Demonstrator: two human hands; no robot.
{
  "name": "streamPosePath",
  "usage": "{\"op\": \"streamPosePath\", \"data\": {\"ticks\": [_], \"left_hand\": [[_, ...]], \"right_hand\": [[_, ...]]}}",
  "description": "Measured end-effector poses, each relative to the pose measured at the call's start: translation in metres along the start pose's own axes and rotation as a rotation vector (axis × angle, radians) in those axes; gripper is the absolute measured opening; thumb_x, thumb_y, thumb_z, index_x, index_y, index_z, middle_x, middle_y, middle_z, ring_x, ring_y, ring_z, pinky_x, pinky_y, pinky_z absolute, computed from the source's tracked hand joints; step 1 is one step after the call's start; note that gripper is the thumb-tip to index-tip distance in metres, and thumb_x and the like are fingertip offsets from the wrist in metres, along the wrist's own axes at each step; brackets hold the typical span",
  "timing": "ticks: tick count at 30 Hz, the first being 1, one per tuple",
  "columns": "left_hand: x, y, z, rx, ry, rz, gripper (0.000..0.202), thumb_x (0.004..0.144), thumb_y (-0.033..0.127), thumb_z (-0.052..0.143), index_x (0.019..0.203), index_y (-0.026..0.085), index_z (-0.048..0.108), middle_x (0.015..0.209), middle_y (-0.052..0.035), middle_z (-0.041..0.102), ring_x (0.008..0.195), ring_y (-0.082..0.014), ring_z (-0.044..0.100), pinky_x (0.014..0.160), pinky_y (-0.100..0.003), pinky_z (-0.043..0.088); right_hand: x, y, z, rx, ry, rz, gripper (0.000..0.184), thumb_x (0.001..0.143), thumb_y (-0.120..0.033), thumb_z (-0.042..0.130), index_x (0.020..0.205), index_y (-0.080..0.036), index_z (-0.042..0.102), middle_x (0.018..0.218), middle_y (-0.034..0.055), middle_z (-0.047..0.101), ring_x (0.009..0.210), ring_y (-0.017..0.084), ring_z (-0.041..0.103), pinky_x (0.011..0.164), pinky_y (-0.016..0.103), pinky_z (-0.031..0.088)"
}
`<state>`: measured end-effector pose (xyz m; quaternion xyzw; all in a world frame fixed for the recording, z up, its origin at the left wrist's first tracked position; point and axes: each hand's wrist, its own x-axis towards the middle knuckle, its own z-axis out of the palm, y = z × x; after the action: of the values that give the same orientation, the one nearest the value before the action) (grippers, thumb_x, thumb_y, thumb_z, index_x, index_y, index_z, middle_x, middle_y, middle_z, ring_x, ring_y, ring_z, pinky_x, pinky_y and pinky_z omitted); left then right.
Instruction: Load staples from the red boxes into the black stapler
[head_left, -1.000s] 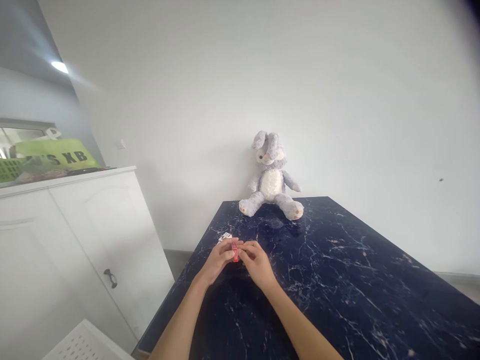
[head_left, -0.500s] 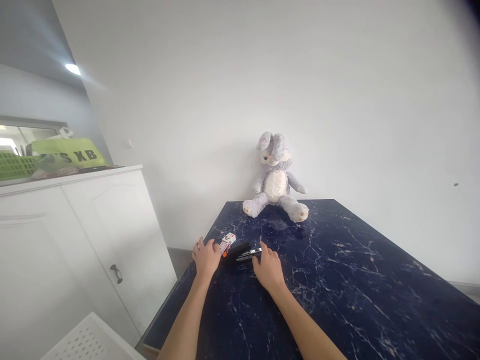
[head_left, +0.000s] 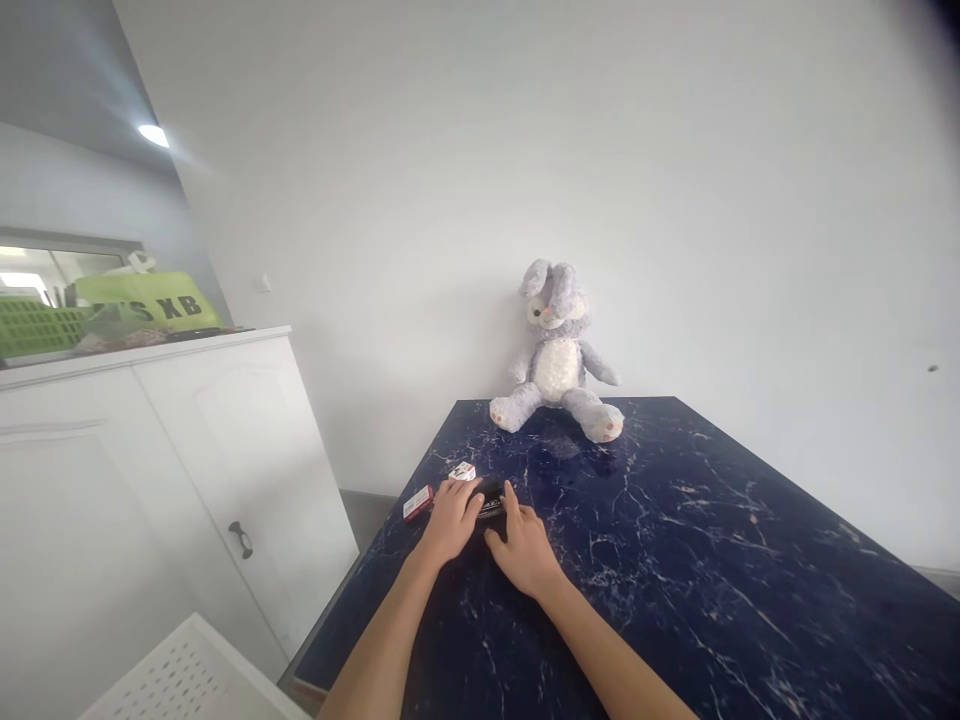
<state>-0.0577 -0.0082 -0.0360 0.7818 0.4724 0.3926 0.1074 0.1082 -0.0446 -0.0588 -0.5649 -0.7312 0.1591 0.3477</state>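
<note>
A black stapler [head_left: 493, 497] lies on the dark marble table [head_left: 675, 560] near its left edge. My left hand [head_left: 450, 520] covers the stapler's left end, fingers curled over it. From the near side, my right hand [head_left: 525, 545] grips its right end with thumb and fingers. A small red box [head_left: 418, 502] sits on the table just left of my left hand. A small white and red box [head_left: 462, 470] lies just beyond my fingers.
A grey plush rabbit [head_left: 555, 350] sits at the table's far edge against the white wall. A white cabinet [head_left: 187, 470] stands to the left with green bags [head_left: 142, 305] on top. A white perforated stool or crate [head_left: 187, 680] is at the lower left.
The small red box left my hands and now lies on the table at the left. The black stapler came into view, and both hands have closed on it.
</note>
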Motion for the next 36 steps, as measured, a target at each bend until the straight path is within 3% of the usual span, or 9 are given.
{"op": "streamPosePath", "data": {"ticks": [5,8,11,14,19,23,27,31,36], "left_hand": [[-0.001,-0.001,0.002,-0.036,0.013,-0.001,0.037,0.09,0.034,0.057,0.125,0.024,0.064,0.121,-0.0087,0.066,0.119,-0.0304,0.051,0.106,-0.047,0.034],[-0.001,0.001,0.004,-0.043,0.024,-0.007,0.041,0.083,0.027,0.063,0.124,0.025,0.064,0.121,-0.0075,0.066,0.118,-0.0292,0.053,0.106,-0.044,0.037],[0.003,0.0,0.0,-0.008,0.079,-0.048,0.041,0.085,0.018,0.053,0.124,0.027,0.063,0.127,-0.0053,0.063,0.121,-0.0257,0.052,0.107,-0.04,0.036],[0.007,-0.008,-0.011,0.089,0.165,-0.149,0.043,0.086,0.013,0.045,0.123,0.025,0.063,0.13,-0.0073,0.061,0.126,-0.0273,0.047,0.11,-0.043,0.03],[0.004,-0.022,-0.023,0.282,0.113,-0.321,0.032,0.082,0.023,0.058,0.111,0.025,0.071,0.111,-0.0101,0.072,0.119,-0.0352,0.051,0.102,-0.047,0.032],[0.003,-0.024,-0.028,0.369,0.031,-0.375,0.03,0.081,0.04,0.064,0.109,0.03,0.072,0.097,-0.0076,0.076,0.103,-0.0331,0.061,0.088,-0.039,0.04],[0.005,-0.021,-0.036,0.443,0.055,-0.414,0.031,0.084,0.041,0.061,0.112,0.031,0.069,0.101,-0.0071,0.075,0.099,-0.0293,0.064,0.082,-0.034,0.041],[0.005,-0.023,-0.038,0.522,0.108,-0.488,0.034,0.09,0.041,0.051,0.118,0.027,0.067,0.102,-0.0112,0.074,0.101,-0.0314,0.062,0.084,-0.038,0.041],[0.001,-0.03,-0.029,0.561,0.081,-0.499,0.03,0.089,0.037,0.054,0.113,0.027,0.069,0.115,-0.0106,0.071,0.113,-0.0349,0.055,0.09,-0.043,0.038]], "right_hand": [[0.0,0.002,0.004,-0.005,-0.015,-0.068,0.085,0.081,-0.031,0.052,0.155,-0.006,0.018,0.14,0.0161,0.054,0.128,0.032,0.045,0.107,0.041,0.032],[0.003,0.006,0.008,0.028,0.039,-0.031,0.081,0.084,-0.027,0.049,0.154,-0.004,0.017,0.138,0.016,0.054,0.125,0.03,0.048,0.107,0.038,0.034],[0.007,0.011,0.011,0.057,0.105,0.04,0.074,0.087,-0.027,0.046,0.153,-0.004,0.021,0.139,0.0156,0.053,0.124,0.029,0.05,0.107,0.038,0.036],[0.009,0.014,0.013,0.069,0.127,0.073,0.071,0.088,-0.029,0.047,0.152,-0.008,0.025,0.14,0.0143,0.053,0.125,0.03,0.05,0.108,0.039,0.036],[0.008,0.012,0.011,0.082,0.118,0.072,0.07,0.087,-0.028,0.047,0.152,-0.012,0.027,0.137,0.0129,0.055,0.126,0.029,0.049,0.107,0.039,0.037],[0.007,0.01,0.009,0.075,0.11,0.071,0.07,0.087,-0.028,0.047,0.151,-0.01,0.027,0.134,0.0137,0.056,0.124,0.03,0.05,0.105,0.039,0.038],[0.007,0.01,0.008,0.061,0.115,0.062,0.069,0.087,-0.027,0.047,0.151,-0.01,0.028,0.133,0.0139,0.057,0.123,0.03,0.05,0.106,0.04,0.038],[0.007,0.009,0.009,0.042,0.11,0.067,0.068,0.086,-0.026,0.047,0.15,-0.01,0.03,0.133,0.0136,0.057,0.122,0.03,0.05,0.106,0.039,0.037],[0.007,0.009,0.007,-0.041,0.172,0.111,0.065,0.087,-0.026,0.044,0.148,-0.009,0.033,0.134,0.0151,0.055,0.121,0.032,0.05,0.103,0.039,0.037]]}}
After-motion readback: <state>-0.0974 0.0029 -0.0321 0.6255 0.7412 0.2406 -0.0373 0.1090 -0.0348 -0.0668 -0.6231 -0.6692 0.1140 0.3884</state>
